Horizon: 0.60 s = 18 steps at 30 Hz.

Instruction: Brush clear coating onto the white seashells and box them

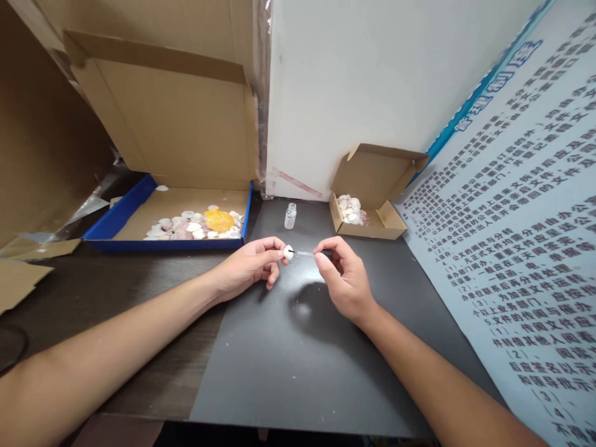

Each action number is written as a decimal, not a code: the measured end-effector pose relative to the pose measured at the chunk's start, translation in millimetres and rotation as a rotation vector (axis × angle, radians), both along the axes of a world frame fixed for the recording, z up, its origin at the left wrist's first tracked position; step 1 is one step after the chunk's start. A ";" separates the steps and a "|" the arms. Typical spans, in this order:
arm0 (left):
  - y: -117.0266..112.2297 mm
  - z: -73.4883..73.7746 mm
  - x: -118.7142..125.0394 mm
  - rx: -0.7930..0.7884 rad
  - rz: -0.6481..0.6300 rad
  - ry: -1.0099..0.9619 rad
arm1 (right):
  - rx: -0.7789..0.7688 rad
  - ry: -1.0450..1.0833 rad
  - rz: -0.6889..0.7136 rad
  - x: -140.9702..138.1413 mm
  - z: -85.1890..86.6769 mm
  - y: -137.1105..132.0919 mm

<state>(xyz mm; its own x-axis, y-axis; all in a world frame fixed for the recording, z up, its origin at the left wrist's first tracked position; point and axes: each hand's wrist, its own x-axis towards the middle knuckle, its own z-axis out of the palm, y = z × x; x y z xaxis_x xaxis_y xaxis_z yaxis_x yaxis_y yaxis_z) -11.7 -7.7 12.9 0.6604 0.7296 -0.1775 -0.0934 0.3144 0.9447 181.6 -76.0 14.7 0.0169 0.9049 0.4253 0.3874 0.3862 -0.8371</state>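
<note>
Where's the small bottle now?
In the head view, the bottle stands near centre, between the blue-sided box on the left and the cardboard box on the right.

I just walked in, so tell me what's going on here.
The person's left hand pinches a small white shell, and the right hand holds a thin applicator with its dark tip at the shell. A small bottle stands beyond them on the dark mat. More shells lie in a blue-sided box at left and a small cardboard box at right.
</note>
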 end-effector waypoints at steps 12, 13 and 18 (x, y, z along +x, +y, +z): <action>-1.8 2.8 -0.9 -0.013 -0.029 0.002 | -0.019 -0.050 0.008 -1.4 0.6 1.3; -1.6 2.5 -1.0 -0.014 -0.034 0.003 | -0.024 -0.050 0.015 -1.4 0.3 1.2; 0.1 0.4 -1.8 -0.012 -0.046 -0.005 | -0.041 -0.045 0.025 -0.9 -1.4 1.1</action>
